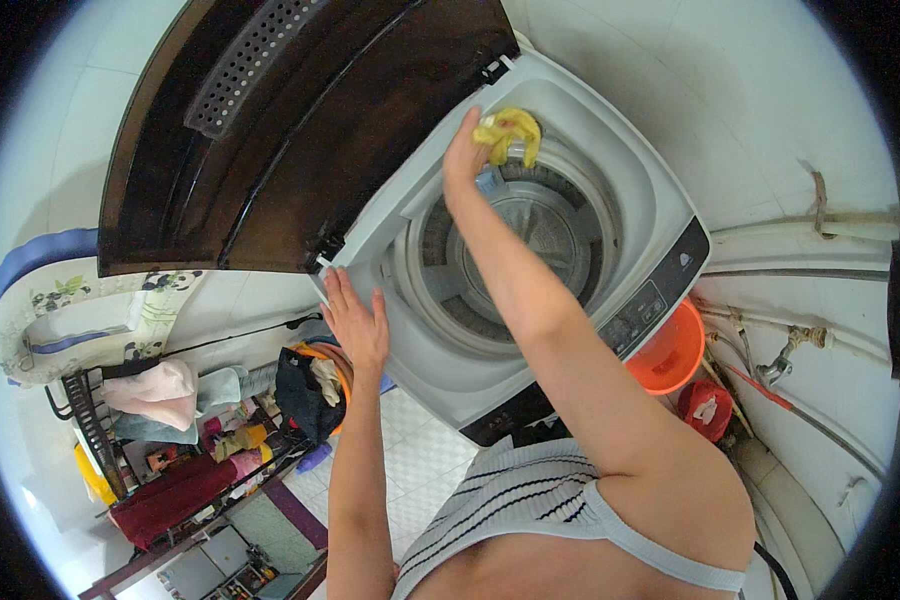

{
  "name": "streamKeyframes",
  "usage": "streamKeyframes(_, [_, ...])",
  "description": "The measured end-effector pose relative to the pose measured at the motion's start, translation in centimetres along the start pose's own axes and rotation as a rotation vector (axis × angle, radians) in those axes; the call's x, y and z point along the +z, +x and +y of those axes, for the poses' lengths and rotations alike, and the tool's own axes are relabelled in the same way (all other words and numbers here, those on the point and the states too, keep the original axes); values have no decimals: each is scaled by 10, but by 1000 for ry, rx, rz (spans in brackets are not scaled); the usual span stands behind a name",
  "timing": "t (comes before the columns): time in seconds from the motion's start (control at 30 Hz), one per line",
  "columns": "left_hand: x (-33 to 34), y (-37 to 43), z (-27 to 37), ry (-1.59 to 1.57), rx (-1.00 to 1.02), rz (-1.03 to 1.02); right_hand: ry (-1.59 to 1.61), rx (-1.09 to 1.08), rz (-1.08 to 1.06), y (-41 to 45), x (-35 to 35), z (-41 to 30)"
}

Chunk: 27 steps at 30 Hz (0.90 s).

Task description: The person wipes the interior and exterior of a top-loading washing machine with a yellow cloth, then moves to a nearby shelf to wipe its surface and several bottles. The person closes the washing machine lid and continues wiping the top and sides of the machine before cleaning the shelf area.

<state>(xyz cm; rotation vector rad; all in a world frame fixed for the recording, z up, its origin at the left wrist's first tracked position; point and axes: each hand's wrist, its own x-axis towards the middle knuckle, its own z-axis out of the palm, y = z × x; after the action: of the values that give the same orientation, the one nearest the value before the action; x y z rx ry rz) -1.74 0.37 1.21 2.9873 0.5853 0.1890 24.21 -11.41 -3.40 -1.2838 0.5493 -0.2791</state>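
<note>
My right hand (465,156) grips a crumpled yellow cloth (519,129) at the back of a top-loading washing machine (420,375), by the rim above the drum. Part of the cloth hangs over the tub ring. Below, the metal drum (529,232) lies exposed, with a pale blue part near its upper edge. My left hand (356,319) is laid flat, fingers extended, on the machine's left rear corner beside a lid hinge (326,253). The dark brown lid (330,142) stands raised behind the machine. My right forearm crosses over the tub and hides part of it.
Right of the machine are an orange basin (671,352), a red bucket (703,411) and a wall tap (784,360) with pipes. At left, a basket of clothes (311,390) stands near a black rack (94,427) with towels. A panda-patterned baby bathtub (82,307) leans by the wall.
</note>
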Motion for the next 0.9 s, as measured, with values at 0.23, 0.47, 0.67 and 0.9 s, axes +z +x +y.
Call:
streamKeyframes(0.23, [-1,-2,-2,33,1,31,465,318,-96,-50,-36,3])
streamKeyframes(0.47, [-4,-2,-2,-4,-9,18,-227,-742,-164,47,-78,-78])
streamKeyframes(0.67, [-4,3,-3,-40,9,49,-1513,-1397,-435,125,-108,-66])
streamKeyframes(0.9, [3,-1,-5,-24,-38,45,-1490,-1230,-385,83,-207,-80])
